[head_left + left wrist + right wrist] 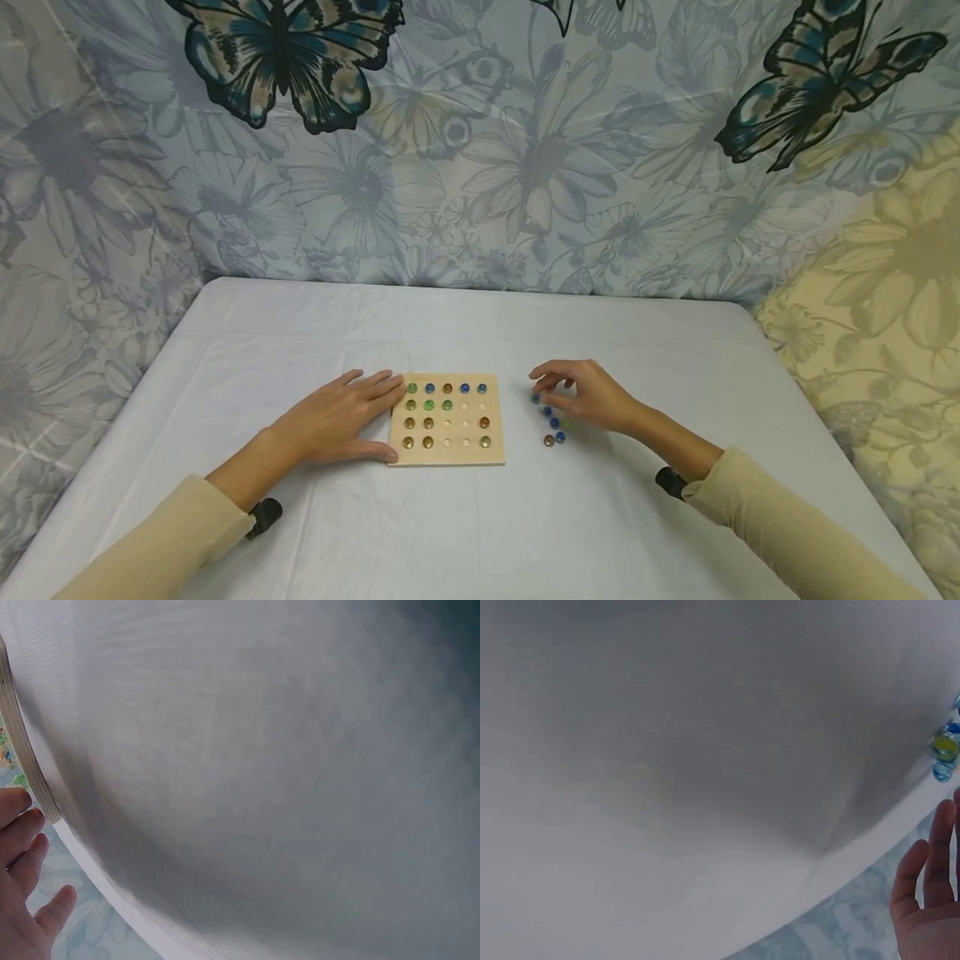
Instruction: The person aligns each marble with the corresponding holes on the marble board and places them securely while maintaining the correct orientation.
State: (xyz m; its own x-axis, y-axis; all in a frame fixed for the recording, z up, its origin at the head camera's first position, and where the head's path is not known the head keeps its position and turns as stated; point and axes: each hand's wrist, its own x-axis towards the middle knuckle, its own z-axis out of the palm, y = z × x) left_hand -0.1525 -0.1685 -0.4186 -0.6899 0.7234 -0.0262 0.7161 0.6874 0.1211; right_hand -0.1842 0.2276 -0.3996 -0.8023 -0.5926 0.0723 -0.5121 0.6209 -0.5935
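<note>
A pale wooden board (457, 456) with rows of round hollows lies on the table, many hollows filled with green, blue and amber-brown glass marbles. My left hand (341, 421) rests at its left side, fingers spread, fingertips on the upper left corner and thumb at the lower left corner. To the right of the board is a small group of loose marbles (560, 437), blue, green and brown. Over their far end hovers my right hand (588, 396), index finger and thumb bent down right at a blue marble (536, 399). The right wrist view cuts off those fingertips.
White cloth covers the table (360, 533). Butterfly-and-flower fabric (480, 192) hangs behind it and at both sides. A dark wrist camera (264, 517) sits under the left cuff, another camera (670, 482) under the right cuff.
</note>
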